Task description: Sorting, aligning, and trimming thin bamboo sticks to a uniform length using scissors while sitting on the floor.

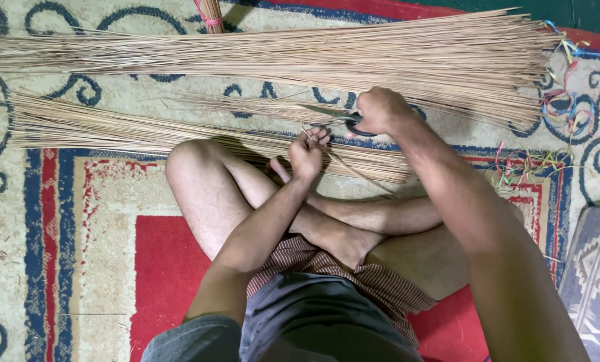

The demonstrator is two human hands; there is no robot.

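Observation:
I sit cross-legged on a patterned carpet (98, 221). My left hand (308, 153) pinches a thin straw-coloured stick (353, 171) that slants down to the right over my shin. My right hand (380, 110) grips dark-handled scissors (333, 115), their blades pointing left just above my left hand's fingertips. A long heap of thin sticks (280, 57) lies across the carpet beyond my hands. A second, smaller heap of sticks (112, 127) lies nearer, running from the left edge to just past my knees.
Coloured plastic strings (561, 107) lie tangled at the right ends of the sticks. A tied bundle of sticks (211, 13) pokes in at the top edge. A patterned cushion (595, 275) sits at the lower right. Bits of stick litter the carpet at the left.

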